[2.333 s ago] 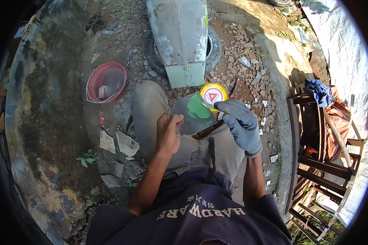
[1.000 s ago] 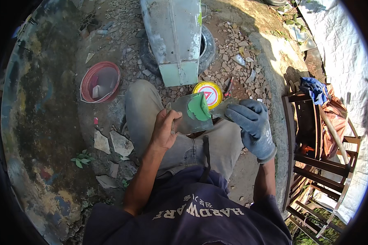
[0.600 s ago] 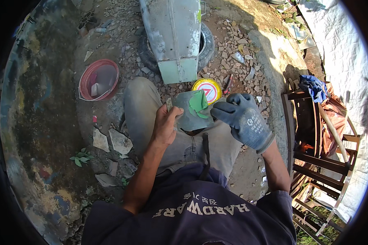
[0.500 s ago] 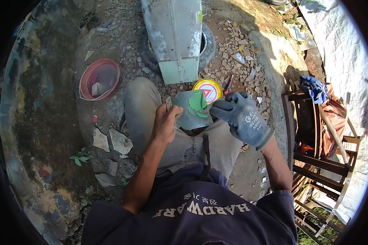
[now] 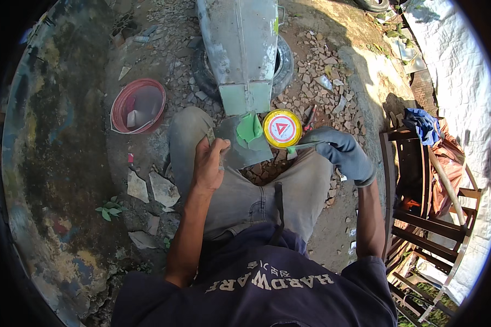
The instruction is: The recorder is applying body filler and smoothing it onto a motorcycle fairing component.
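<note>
My bare left hand (image 5: 207, 165) grips the edge of a flat grey plate (image 5: 240, 156) held over my lap. A smear of bright green putty (image 5: 249, 128) lies on the plate. My right hand (image 5: 348, 158), in a blue-grey glove, is closed round a thin putty knife (image 5: 310, 145) seen almost edge-on. A dab of green shows at the knife's tip. Between the plate and the knife stands a round yellow tin (image 5: 265, 131) with a red and white label on top. Just beyond the plate is the pale green end of a long grey metal panel (image 5: 243, 49).
The panel rests across a tyre (image 5: 203, 76) on broken rubble. At left stands a red bucket (image 5: 118, 111) with cloudy liquid. A red-handled tool (image 5: 311, 117) lies right of the tin. A dark metal frame (image 5: 428, 222) with cloths on it stands at right.
The plate has moved left and tilted, away from my right hand. My right hand has turned and shifted right, so the putty knife now shows. More of the yellow tin is visible.
</note>
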`<state>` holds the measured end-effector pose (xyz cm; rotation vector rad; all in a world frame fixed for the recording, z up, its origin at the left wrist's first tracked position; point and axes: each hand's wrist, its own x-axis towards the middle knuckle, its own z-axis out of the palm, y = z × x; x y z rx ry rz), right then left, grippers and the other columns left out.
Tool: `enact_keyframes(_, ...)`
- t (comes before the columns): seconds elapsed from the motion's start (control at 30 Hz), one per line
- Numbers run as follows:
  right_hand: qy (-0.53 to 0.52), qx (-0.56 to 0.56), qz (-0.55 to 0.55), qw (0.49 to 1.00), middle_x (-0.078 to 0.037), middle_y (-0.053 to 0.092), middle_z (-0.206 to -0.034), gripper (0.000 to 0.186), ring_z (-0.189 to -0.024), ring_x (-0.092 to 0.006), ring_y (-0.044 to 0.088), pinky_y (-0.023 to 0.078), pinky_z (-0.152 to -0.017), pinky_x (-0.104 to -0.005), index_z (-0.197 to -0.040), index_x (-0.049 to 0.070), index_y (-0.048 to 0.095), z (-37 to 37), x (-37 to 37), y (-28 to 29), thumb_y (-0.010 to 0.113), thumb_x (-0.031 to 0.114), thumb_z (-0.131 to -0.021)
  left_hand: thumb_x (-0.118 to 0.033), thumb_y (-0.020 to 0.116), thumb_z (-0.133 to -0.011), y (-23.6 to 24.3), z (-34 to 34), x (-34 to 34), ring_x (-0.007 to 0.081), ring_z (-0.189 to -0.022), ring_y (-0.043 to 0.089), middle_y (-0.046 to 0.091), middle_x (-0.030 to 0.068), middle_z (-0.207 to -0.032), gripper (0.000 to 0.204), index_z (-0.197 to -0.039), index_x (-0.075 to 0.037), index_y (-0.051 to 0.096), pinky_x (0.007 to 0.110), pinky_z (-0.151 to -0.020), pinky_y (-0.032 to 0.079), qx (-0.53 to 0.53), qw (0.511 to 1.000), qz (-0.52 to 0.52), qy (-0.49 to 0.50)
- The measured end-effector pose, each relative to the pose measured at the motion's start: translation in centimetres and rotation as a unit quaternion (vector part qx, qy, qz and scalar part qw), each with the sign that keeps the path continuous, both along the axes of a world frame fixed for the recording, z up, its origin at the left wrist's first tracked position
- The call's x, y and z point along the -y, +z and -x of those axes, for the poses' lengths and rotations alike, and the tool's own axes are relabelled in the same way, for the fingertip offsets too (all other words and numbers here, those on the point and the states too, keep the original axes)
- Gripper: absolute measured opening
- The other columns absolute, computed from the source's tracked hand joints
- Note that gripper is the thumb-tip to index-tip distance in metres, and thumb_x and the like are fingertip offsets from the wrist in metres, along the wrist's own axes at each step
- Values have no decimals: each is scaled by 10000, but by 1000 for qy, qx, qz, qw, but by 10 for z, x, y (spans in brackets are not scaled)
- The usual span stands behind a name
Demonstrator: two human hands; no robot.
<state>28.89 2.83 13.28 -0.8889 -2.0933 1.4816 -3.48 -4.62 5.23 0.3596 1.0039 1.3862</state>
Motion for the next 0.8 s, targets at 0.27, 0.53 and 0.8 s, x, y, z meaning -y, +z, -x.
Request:
enact_keyframes(0.27,-140,-357,391,836,-66,677,-1313,395,-1226,-199,631,474,-1083,-367,-1386,16,584,30,8,-79,612,28,-992,-57,606,-927,1,-11,4,96,-737,615,618,-3,-848,10,-922,-56,614,274,-689,527,85,995,18,-44)
enact_keyframes(0.53,-162,-407,386,812,-92,674,-1305,423,-1211,-225,638,478,-1076,-388,-1389,6,571,-7,51,-84,617,10,-969,-93,636,-965,-20,-40,-10,147,-928,678,675,12,-1027,134,-1094,-61,618,302,-836,563,140,988,23,-55)
enact_keyframes(0.8,-341,-455,315,760,-100,623,-1397,510,-1298,-274,592,428,-1159,-493,-1470,97,521,-103,127,-117,596,10,-973,-26,679,-965,-126,-103,-75,155,-1091,642,664,81,-1219,411,-1353,-22,542,342,-947,529,-83,973,-23,-213)
